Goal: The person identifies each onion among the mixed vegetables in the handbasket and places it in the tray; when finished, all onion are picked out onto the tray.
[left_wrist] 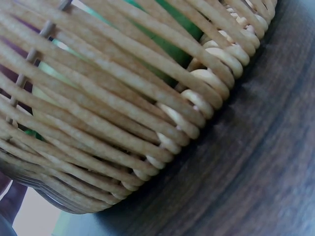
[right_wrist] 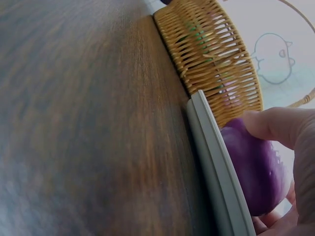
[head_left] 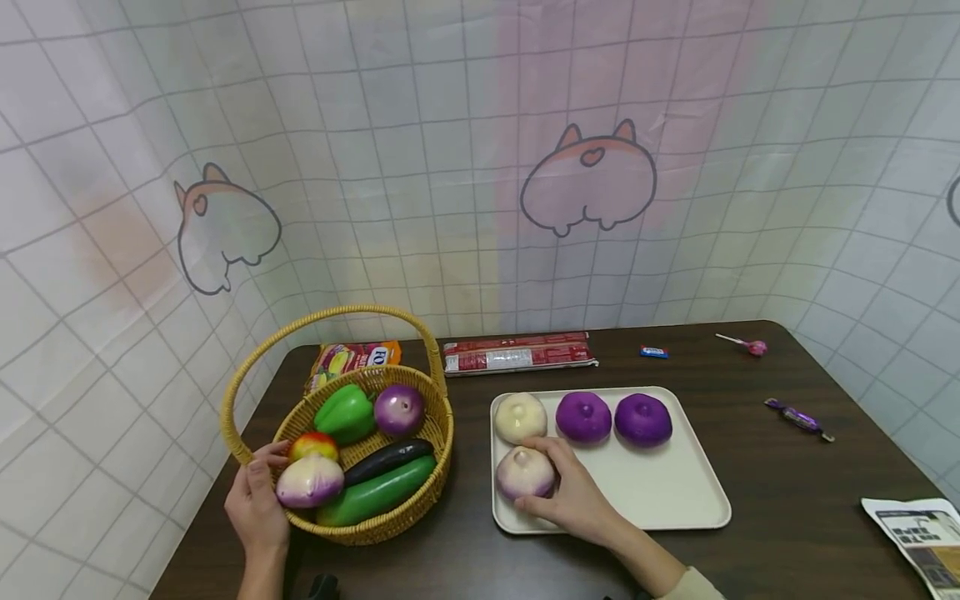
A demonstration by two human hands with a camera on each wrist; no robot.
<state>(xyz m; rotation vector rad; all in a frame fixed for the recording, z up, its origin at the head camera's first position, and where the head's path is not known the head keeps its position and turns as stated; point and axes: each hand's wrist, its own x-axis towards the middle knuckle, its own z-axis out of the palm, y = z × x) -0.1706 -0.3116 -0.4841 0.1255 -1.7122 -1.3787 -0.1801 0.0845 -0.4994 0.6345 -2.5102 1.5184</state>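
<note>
My left hand (head_left: 258, 504) grips the left side of the yellow wicker basket (head_left: 442, 450) near the foot of its handle. Inside the basket are a green bell pepper (head_left: 345, 414), a round purple vegetable (head_left: 399, 410), a dark eggplant (head_left: 390, 461), a green cucumber (head_left: 386, 492), a red-yellow fruit (head_left: 313, 446) and a white-and-purple turnip (head_left: 311, 482). On the white tray (head_left: 645, 500), my right hand (head_left: 573, 496) holds another white-and-purple turnip (head_left: 525, 473) between thumb and fingers. Its purple underside (right_wrist: 253, 167) sits close by the tray's edge in the right wrist view.
A whitish round vegetable (head_left: 521, 417) and two purple ones (head_left: 583, 417) line the tray's back. Behind stand a candy bag (head_left: 352, 358) and a long red packet (head_left: 517, 353). Rightward lie a small blue candy (head_left: 654, 352), a lollipop (head_left: 753, 347), a purple-wrapped candy (head_left: 801, 418) and a printed packet (head_left: 922, 533).
</note>
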